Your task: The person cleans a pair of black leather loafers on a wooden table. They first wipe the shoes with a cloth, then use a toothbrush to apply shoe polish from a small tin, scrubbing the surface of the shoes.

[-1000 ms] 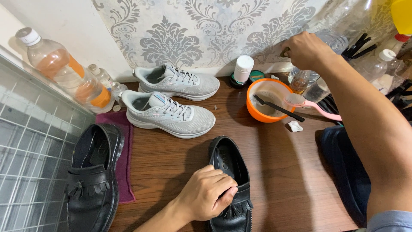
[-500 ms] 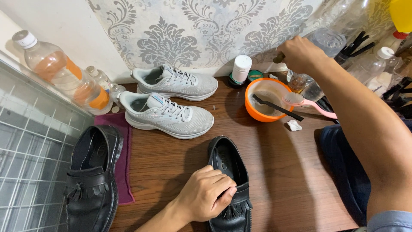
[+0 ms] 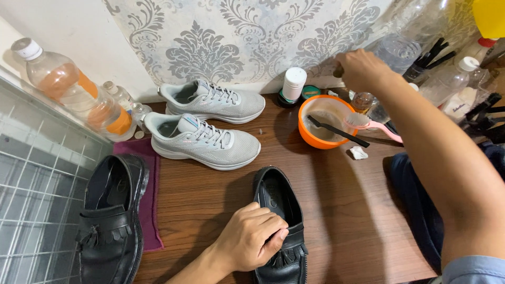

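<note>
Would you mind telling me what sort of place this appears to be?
Probably a home shoe-cleaning corner: a wooden floor by a patterned wall, with black loafers, grey sneakers and an orange bowl holding brushes.

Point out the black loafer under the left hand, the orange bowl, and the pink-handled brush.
black loafer point(image 3: 276, 197), head view, on the inner sole at the heel.
orange bowl point(image 3: 304, 131), head view, on the near left rim.
pink-handled brush point(image 3: 381, 129), head view, on the pink handle.

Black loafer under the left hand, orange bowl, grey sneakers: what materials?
Black loafer: looks like smooth leather or a leather-like synthetic, with a soft sheen and a tassel fringe under the left hand.
Orange bowl: likely plastic, with uniform bright colour and a glossy rim.
Grey sneakers: knit mesh upper with visible weave, and a pale foam-like sole.
</note>
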